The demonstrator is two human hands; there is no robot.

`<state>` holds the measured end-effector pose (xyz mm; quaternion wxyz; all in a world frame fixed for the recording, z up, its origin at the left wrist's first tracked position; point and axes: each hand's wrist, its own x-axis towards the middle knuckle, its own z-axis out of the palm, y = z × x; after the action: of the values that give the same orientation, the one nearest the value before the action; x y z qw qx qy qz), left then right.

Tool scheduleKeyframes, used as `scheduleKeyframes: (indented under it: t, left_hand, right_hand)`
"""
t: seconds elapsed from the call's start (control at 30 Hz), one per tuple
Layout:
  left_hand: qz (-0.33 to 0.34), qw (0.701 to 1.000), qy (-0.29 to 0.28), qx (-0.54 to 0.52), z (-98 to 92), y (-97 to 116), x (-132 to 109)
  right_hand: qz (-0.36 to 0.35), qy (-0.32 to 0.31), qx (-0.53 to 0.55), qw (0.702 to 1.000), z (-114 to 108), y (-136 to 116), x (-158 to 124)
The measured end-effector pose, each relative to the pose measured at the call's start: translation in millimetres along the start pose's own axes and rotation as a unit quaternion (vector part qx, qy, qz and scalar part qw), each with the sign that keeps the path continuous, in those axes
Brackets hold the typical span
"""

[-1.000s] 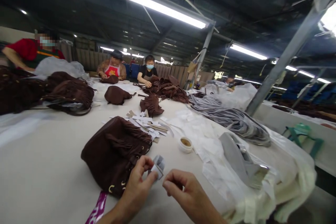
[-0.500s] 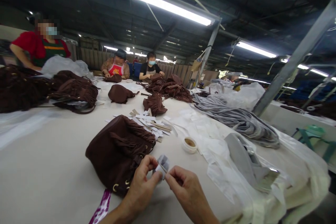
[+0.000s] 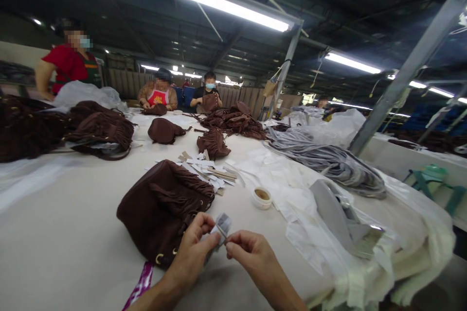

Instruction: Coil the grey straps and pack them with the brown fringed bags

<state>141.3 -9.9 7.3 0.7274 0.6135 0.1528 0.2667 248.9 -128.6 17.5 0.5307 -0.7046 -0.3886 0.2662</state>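
Observation:
A small piece of thin grey-white wrapping (image 3: 223, 223) is pinched between the thumb and fingers of my left hand (image 3: 191, 248). What lies inside the wrapping cannot be made out. The fingers of my right hand (image 3: 251, 252) are pressed together at the wrapping's right edge; what they pinch is too small to name. Just behind my left hand, a dark brown fringed bag (image 3: 146, 214) with gold eyelets lies on its side. A purple-and-white printed strip (image 3: 140, 284) shows beside my left forearm.
Paper and card strips (image 3: 207, 170), a tape roll (image 3: 261, 198) and a grey tape dispenser (image 3: 335, 218) are on the white table (image 3: 73, 252). Brown bags (image 3: 233, 124) and bundled grey cords (image 3: 321, 155) lie beyond. Co-workers, one in a red sleeve (image 3: 54, 65), are across the table.
My right fingertips have shifted slightly along the wrapping's edge. The person in red has moved to the right and turned, and another co-worker has lifted a brown piece.

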Motion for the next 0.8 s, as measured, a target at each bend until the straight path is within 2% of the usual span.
scheduleKeyframes:
  t: [0.07, 0.2, 0.37, 0.57, 0.8]
  left_hand:
    - [-0.021, 0.999, 0.0, -0.03, -0.3, 0.6, 0.4]
    - [-0.049, 0.998, -0.019, -0.036, 0.3, 4.0, -0.9]
    - [-0.035, 0.998, -0.044, -0.004, -0.9, -3.5, 1.6]
    - [-0.009, 0.997, -0.054, 0.052, -2.3, -7.5, 3.2]
    - [-0.04, 0.998, -0.024, -0.031, 1.3, 0.1, 0.5]
  right_hand:
    - [0.016, -0.005, 0.029, 0.999, -2.5, 1.8, 0.1]
    - [0.037, 0.03, 0.01, 0.999, -3.9, 2.0, -0.2]
    - [0.036, 0.06, -0.031, 0.997, -0.2, 6.4, 1.6]
    - [-0.005, 0.094, -0.084, 0.992, 0.4, 8.1, -1.2]
    - [-0.033, 0.115, -0.069, 0.99, 8.2, -2.4, -4.3]
